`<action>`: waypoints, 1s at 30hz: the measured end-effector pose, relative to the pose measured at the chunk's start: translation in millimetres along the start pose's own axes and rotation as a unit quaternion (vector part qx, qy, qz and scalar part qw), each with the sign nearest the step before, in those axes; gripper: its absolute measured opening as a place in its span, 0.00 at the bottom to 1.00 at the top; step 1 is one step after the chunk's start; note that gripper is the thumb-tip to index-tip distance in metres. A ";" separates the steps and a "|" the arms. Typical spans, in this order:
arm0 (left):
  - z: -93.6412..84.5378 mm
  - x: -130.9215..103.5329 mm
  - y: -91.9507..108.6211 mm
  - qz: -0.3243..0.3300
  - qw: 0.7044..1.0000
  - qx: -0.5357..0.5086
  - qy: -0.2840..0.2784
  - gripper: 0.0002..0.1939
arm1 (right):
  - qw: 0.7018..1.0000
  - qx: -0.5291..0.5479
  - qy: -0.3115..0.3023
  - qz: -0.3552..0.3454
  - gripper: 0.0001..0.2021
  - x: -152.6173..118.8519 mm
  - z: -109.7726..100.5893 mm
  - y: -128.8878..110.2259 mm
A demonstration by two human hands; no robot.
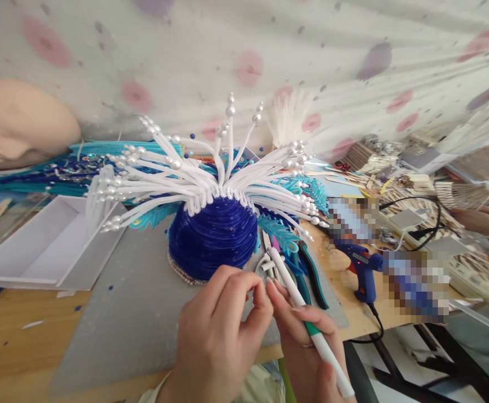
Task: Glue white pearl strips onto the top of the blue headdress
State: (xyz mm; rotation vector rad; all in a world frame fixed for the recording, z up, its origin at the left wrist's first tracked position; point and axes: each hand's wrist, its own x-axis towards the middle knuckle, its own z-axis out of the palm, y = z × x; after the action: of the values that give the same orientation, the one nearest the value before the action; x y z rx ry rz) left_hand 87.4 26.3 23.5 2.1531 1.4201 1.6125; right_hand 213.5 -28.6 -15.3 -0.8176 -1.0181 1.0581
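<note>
In front of me a domed headpiece wrapped in dark blue strands stands on a grey mat. White padded stems fan out from its top, tipped with pearl beads. My left hand is closed in a pinch just below the dome, and whatever is between thumb and finger is too small to make out. My right hand grips a white pen-like tool with a green band, its tip angled up and away. The fingertips of both hands nearly meet.
Dark teal-handled pliers lie right of the dome. A blue glue gun with a cord rests near the table edge. On the left are an open white box and a mannequin head. Bundled sticks clutter the right.
</note>
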 end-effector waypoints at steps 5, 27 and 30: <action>-5.3 2.2 -10.3 -0.042 0.998 -0.029 -0.047 0.18 | 0.993 0.106 0.007 0.045 0.15 6.8 0.3 -3.1; 15.4 -3.9 -0.1 -0.137 0.942 -0.304 0.032 0.08 | 0.968 0.224 0.010 0.110 0.15 5.4 1.9 -0.4; 16.1 -3.9 1.1 -0.134 0.944 -0.298 0.054 0.09 | 0.965 0.242 -0.030 0.097 0.16 6.0 -1.0 2.3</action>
State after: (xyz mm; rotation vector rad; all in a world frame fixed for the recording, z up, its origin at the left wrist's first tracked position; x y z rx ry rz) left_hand 100.9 29.8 14.4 1.4886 1.0062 1.7746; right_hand 214.6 -22.3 -16.2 -0.4904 -0.6896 1.4349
